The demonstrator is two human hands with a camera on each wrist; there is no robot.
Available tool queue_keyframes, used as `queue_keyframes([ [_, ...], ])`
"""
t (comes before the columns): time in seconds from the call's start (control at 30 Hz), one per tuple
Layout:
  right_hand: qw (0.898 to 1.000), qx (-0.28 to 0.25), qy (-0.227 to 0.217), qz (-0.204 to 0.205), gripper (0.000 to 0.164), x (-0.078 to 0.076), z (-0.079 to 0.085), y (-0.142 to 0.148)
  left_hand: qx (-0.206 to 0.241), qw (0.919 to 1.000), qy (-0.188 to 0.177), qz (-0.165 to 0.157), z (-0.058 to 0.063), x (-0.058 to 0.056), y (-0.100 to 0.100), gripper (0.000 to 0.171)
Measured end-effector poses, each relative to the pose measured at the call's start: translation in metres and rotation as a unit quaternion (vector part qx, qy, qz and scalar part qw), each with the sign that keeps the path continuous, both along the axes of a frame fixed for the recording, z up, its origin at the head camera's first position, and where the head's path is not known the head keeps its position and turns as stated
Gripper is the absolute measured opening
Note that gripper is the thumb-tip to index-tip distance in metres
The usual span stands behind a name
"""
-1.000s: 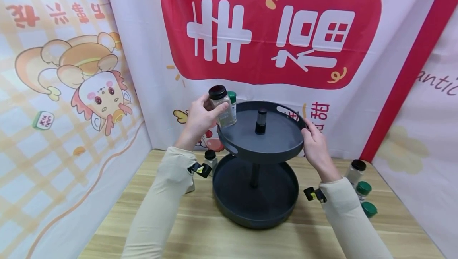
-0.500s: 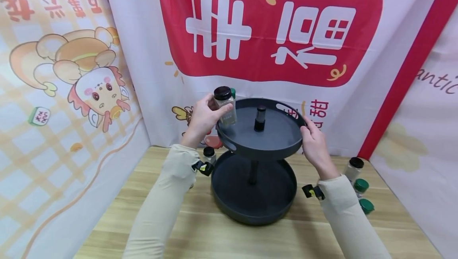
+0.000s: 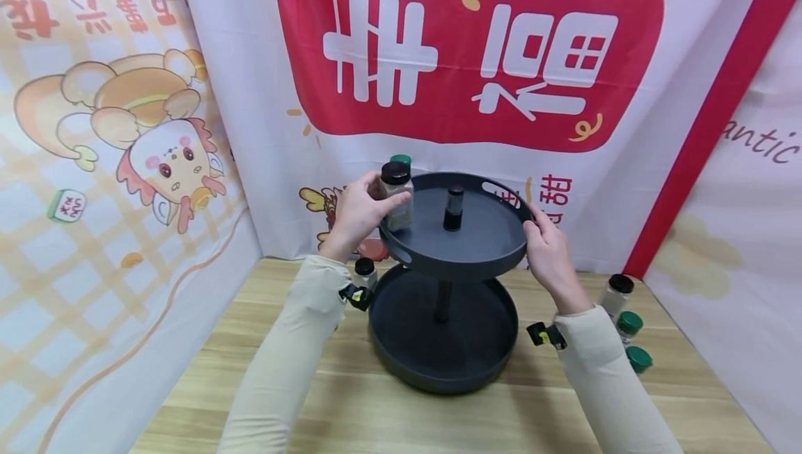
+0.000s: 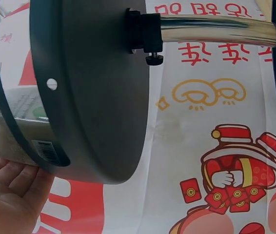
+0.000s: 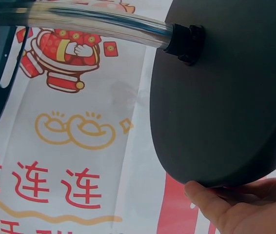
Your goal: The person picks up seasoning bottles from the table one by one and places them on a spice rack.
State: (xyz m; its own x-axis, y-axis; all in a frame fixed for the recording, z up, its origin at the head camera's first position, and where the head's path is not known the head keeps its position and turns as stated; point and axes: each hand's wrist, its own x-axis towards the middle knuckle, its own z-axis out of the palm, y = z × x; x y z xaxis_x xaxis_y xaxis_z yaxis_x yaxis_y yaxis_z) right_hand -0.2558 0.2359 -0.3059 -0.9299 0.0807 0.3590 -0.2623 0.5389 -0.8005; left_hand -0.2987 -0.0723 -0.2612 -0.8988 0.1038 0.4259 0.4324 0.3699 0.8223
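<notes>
My left hand [image 3: 357, 214] holds a clear spice jar [image 3: 401, 216] with a black cap, pale contents inside, at the left side of the upper tray [image 3: 482, 239]. Through the tray's handle slot, the left wrist view shows the jar's body [image 4: 28, 131] standing inside the rim. Just behind it pokes up the green cap of another jar [image 3: 400, 159], mostly hidden. On the opposite side, my right hand [image 3: 551, 252] grips the dark grey tray's rim; its thumb and fingers also show at the rim in the right wrist view [image 5: 245, 204].
Below lies the wider-looking lower tray [image 3: 464, 353], joined by a central post [image 3: 443, 301]. A black-capped jar [image 3: 365, 271] stands left of it on the wooden table [image 3: 388, 419]. At right are a black-capped jar [image 3: 617, 294] and green-capped jars [image 3: 629, 323]. Printed cloth hangs behind.
The left hand has moved the black-capped jar rightward and slightly down, to just inside the upper tray's rim. The right hand keeps its grip on the rim. The head view has shifted slightly.
</notes>
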Motion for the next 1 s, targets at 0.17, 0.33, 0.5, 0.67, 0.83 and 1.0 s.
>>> queue_keyframes([
  [0.17,1.000,0.006,-0.002,0.002,0.051,-0.0005,0.0000,0.0002,-0.019,0.9998,0.003,0.004,-0.0032,-0.0024,-0.0007,0.039],
  [0.33,1.000,0.004,0.000,0.005,0.051,-0.0012,0.0013,-0.0001,-0.028,0.9995,0.006,0.009,-0.0039,-0.0040,-0.0007,0.038],
  [0.5,1.000,0.006,-0.009,0.009,0.051,-0.0009,0.0020,0.0003,-0.034,0.9993,0.009,0.015,-0.0040,-0.0042,-0.0010,0.039],
  [0.67,1.000,0.004,-0.006,0.007,0.051,0.0002,0.0018,0.0001,-0.045,0.9988,0.014,0.012,-0.0056,-0.0056,-0.0022,0.037],
  [0.83,1.000,0.006,-0.002,0.003,0.051,0.0008,0.0015,-0.0009,-0.052,0.9986,0.010,0.003,-0.0064,-0.0080,-0.0045,0.037],
  [1.0,1.000,0.004,-0.001,0.002,0.051,0.0002,0.0025,-0.0031,-0.054,0.9985,0.003,-0.003,-0.0061,-0.0082,-0.0077,0.038],
])
